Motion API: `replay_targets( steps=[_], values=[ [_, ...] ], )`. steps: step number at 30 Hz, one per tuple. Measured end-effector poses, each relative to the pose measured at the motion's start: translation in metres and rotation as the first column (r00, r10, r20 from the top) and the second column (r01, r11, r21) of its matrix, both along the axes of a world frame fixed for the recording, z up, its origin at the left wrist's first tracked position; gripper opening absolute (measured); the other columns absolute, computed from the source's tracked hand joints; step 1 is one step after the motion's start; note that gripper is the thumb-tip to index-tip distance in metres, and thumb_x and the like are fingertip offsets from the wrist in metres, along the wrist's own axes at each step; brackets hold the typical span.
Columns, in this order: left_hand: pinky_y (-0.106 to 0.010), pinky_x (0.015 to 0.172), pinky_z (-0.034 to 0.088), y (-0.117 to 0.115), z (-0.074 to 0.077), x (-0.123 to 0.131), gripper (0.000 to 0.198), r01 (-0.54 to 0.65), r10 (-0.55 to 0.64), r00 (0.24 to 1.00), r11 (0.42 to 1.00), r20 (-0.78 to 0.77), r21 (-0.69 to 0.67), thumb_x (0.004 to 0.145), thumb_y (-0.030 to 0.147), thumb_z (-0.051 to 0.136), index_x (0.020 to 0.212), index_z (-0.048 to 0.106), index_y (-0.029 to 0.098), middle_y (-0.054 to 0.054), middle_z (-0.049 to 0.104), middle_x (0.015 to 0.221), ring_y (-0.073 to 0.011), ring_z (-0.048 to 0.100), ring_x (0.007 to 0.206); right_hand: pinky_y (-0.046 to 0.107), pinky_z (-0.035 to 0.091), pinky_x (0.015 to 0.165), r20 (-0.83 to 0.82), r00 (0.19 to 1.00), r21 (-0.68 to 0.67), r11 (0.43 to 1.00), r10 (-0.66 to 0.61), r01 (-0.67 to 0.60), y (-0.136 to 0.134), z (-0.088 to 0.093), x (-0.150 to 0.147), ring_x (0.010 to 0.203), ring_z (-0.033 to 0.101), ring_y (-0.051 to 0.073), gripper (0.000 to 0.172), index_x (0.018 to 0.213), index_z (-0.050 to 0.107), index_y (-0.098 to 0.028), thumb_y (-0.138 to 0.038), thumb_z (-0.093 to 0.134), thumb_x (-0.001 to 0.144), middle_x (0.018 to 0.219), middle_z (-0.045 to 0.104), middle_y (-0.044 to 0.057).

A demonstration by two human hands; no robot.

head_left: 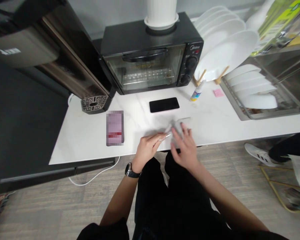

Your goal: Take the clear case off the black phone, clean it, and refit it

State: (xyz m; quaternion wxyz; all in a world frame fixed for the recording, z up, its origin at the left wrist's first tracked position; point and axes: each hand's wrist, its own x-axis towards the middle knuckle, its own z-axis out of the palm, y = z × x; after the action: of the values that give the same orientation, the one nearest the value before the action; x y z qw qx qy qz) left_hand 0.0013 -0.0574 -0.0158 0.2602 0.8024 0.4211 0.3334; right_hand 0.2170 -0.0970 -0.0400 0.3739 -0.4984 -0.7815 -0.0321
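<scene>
My left hand (pixel 148 148), with a watch on its wrist, hovers at the front edge of the white counter (pixel 90 133), fingers curled and pinched on a thin pale strip (pixel 166 136). My right hand (pixel 183 145) is beside it, its fingers lying spread over a small clear plastic piece (pixel 181 121) on the counter. A black phone (pixel 164 105) lies face up just behind both hands. A pink blurred card or packet (pixel 114 128) lies to the left of my left hand.
A black toaster oven (pixel 150 56) stands at the back with a white pot on top. A coffee machine (pixel 65 63) is at the left. A small bottle (pixel 197 93), pink note (pixel 218 92), plate rack (pixel 222 43) and sink tray (pixel 262 96) sit right. Another person's shoe (pixel 258 154) is on the floor.
</scene>
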Motion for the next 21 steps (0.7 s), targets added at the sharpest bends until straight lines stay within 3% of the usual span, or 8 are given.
replay_targets(
  steps=[3,5,9,11,13,15,19,21],
  values=[
    [-0.045,0.064,0.063,0.000,-0.004,-0.002,0.036,-0.048,0.048,0.998,0.999,-0.047,0.010,0.107,0.029,0.057,0.091,0.088,0.030,-0.009,0.085,0.081,-0.0289,0.077,0.067,0.057,0.052,0.128,0.061,0.976,-0.044,0.978,0.208,-0.206,-0.007,-0.001,-0.014,0.155,0.056,0.031,0.081,0.178,0.029,-0.031,-0.017,0.055,0.104,0.158,0.067,0.010],
    [-0.044,0.074,0.067,0.000,-0.003,-0.002,0.032,-0.021,0.021,1.000,1.000,-0.016,-0.001,0.108,0.027,0.057,0.102,0.089,0.031,-0.008,0.088,0.096,-0.0296,0.083,0.082,0.062,0.050,0.128,0.050,0.992,-0.034,0.992,0.120,-0.118,-0.004,-0.001,-0.004,0.156,0.054,0.032,0.084,0.179,0.024,-0.037,-0.017,0.056,0.104,0.161,0.064,0.008],
    [-0.040,0.097,0.067,0.000,-0.001,0.000,0.032,0.036,-0.037,0.998,0.999,0.058,0.025,0.111,0.025,0.057,0.129,0.081,0.034,-0.003,0.086,0.127,-0.0264,0.083,0.114,0.078,0.041,0.129,-0.027,0.989,-0.017,0.989,-0.145,0.144,0.004,0.002,0.018,0.167,0.033,0.039,0.085,0.179,0.022,-0.036,-0.021,0.057,0.104,0.170,0.054,0.009],
    [-0.035,0.090,0.067,0.000,-0.003,0.000,0.027,0.010,-0.011,1.000,0.997,0.018,0.075,0.110,0.023,0.058,0.119,0.083,0.026,-0.006,0.088,0.117,-0.0246,0.085,0.102,0.072,0.045,0.130,-0.005,0.998,-0.050,0.997,-0.067,0.067,0.000,0.004,0.009,0.167,0.033,0.036,0.084,0.179,0.023,-0.037,-0.023,0.057,0.104,0.169,0.055,0.006],
    [-0.031,0.075,0.064,0.000,-0.007,-0.001,0.029,-0.024,0.029,0.999,0.993,-0.036,0.118,0.108,0.020,0.057,0.096,0.083,0.020,-0.007,0.087,0.093,-0.0225,0.083,0.079,0.062,0.052,0.128,0.048,0.994,-0.084,0.992,0.103,-0.099,-0.006,0.004,-0.004,0.163,0.044,0.031,0.081,0.178,0.027,-0.039,-0.023,0.057,0.104,0.166,0.060,0.004],
    [-0.030,0.069,0.062,0.001,-0.008,-0.001,0.033,-0.037,0.045,0.997,0.990,-0.061,0.134,0.108,0.019,0.057,0.084,0.080,0.019,-0.006,0.084,0.081,-0.0209,0.080,0.070,0.059,0.054,0.126,0.074,0.983,-0.098,0.983,0.165,-0.158,-0.007,0.003,-0.007,0.157,0.053,0.031,0.078,0.176,0.033,-0.040,-0.023,0.057,0.104,0.163,0.063,0.004],
    [-0.030,0.095,0.065,0.000,-0.006,0.001,0.024,0.019,-0.022,1.000,0.993,0.018,0.117,0.111,0.021,0.058,0.119,0.081,0.023,-0.007,0.087,0.118,-0.0222,0.084,0.110,0.076,0.044,0.126,-0.008,0.992,-0.045,0.991,-0.124,0.123,0.003,0.007,0.014,0.164,0.042,0.040,0.075,0.175,0.037,-0.029,-0.022,0.056,0.103,0.167,0.058,0.012],
    [-0.032,0.096,0.066,0.000,-0.006,0.002,0.026,0.022,-0.025,0.999,0.992,0.025,0.124,0.111,0.021,0.058,0.123,0.080,0.024,-0.006,0.087,0.120,-0.0225,0.084,0.112,0.077,0.043,0.127,-0.019,0.990,-0.043,0.989,-0.141,0.140,0.003,0.012,0.013,0.167,0.036,0.041,0.075,0.175,0.037,-0.024,-0.023,0.055,0.102,0.169,0.057,0.015]
  ],
)
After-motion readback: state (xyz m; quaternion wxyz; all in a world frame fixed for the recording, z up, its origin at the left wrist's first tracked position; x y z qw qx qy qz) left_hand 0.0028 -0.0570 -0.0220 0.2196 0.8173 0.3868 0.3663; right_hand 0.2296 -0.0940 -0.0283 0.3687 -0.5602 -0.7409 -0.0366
